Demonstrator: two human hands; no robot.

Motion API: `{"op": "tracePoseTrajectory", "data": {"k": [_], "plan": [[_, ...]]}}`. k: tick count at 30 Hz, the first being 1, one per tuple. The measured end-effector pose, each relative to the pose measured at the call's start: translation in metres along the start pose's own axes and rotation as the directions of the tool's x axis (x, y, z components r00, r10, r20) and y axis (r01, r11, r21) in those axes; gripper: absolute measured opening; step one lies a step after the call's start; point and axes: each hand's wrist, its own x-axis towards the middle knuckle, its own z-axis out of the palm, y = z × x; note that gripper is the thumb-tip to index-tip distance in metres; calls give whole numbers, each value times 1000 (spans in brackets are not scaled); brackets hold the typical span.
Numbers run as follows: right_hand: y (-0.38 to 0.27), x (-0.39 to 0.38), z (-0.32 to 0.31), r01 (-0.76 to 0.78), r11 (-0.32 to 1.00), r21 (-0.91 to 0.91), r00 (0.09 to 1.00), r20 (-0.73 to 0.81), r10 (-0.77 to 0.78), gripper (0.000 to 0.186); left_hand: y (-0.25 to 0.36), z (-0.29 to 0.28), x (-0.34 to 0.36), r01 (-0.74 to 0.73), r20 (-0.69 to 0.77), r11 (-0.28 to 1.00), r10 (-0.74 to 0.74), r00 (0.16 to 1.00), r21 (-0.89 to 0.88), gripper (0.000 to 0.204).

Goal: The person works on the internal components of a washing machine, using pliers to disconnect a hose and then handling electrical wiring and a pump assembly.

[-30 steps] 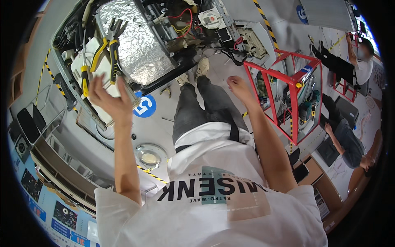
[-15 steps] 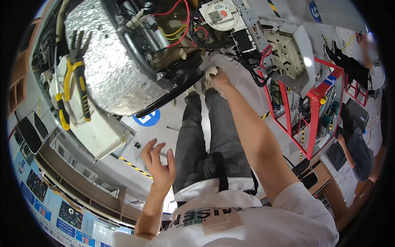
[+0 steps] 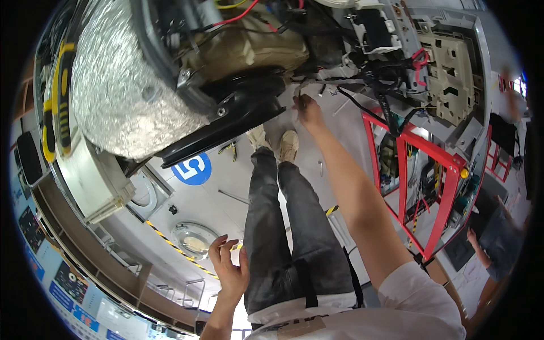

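"Tools (image 3: 64,107) lie left of the black rim (image 3: 252,102); left hand (image 3: 230,273) below it, loosely open, empty. How far along?"

"Right hand (image 3: 310,112), curled by the rim's right end: grip unclear. Wiring (image 3: 386,75), further right, hangs exposed; machine (image 3: 252,51) opened up, not yet closed."

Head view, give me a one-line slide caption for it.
Right hand near the black rim of an opened appliance with exposed wiring; left hand empty and loosely open.
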Motion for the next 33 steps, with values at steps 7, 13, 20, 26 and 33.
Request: {"op": "tracePoseTrajectory", "data": {"k": [7, 13, 20, 26, 33], "plan": [[-5, -15, -24, 78, 994, 76, 996, 45, -81, 36, -5, 31, -17, 2, 37, 998, 0, 999, -62, 23], [-18, -37, -19, 185, 981, 61, 957, -240, -165, 44, -30, 35, -27, -49, 47, 996, 53, 997, -72, 24], [-58, -51, -42, 5, 786, 619, 911, -327, 252, 61, -52, 12, -52, -76, 44, 997, 77, 996, -12, 21], [-51, -30, -52, 122, 739, 663, 799, -508, 323, 58, -45, -8, -61, -46, 74, 997, 42, 996, 57, 21], [-72, -74, -66, 77, 890, 450, 854, -491, 174, 38, -17, -11, -45, -113, 35, 990, 110, 993, 80, 22]]}}
